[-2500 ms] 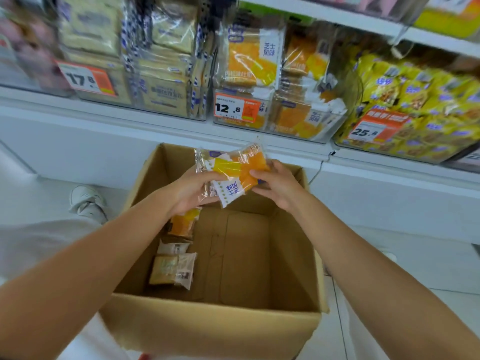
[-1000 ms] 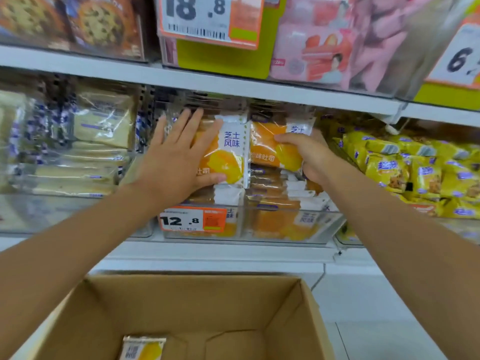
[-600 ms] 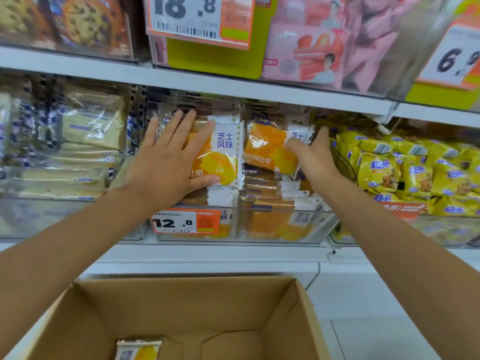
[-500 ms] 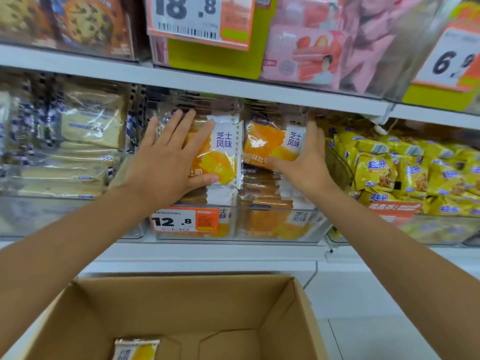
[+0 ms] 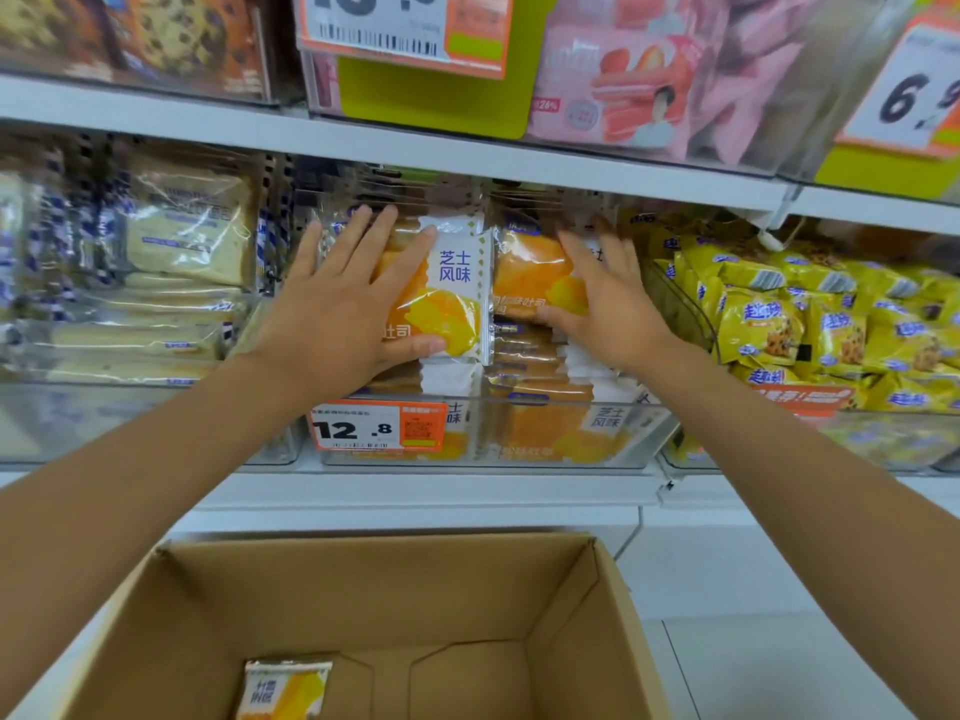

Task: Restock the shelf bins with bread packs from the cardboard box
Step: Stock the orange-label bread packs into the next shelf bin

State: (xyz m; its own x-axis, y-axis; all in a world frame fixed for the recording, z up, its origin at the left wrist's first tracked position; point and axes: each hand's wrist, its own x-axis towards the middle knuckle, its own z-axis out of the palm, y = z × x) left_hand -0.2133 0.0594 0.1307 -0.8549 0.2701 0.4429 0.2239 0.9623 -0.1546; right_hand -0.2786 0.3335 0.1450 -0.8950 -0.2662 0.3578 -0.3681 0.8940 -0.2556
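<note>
Two orange-and-white bread packs lie on top of the stacks in the clear shelf bin (image 5: 644, 433). My left hand (image 5: 337, 304) lies flat with spread fingers on the left bread pack (image 5: 452, 298), thumb along its lower edge. The right bread pack (image 5: 524, 278) is under my right hand (image 5: 608, 304), also flat and spread. Neither hand wraps around its pack. Below, the open cardboard box (image 5: 374, 548) holds one more orange bread pack (image 5: 283, 691) at its bottom left.
An orange 12.8 price tag (image 5: 376, 426) hangs on the bin front. Pale bread packs (image 5: 187, 236) fill the bin to the left, yellow snack bags (image 5: 810, 324) the bin to the right. A white shelf board (image 5: 415, 148) sits close above the hands.
Both hands lifted orange packs from the box up to the bin. The left hand then stayed flat on its pack. The right hand's grip opened into a flat palm on its pack.
</note>
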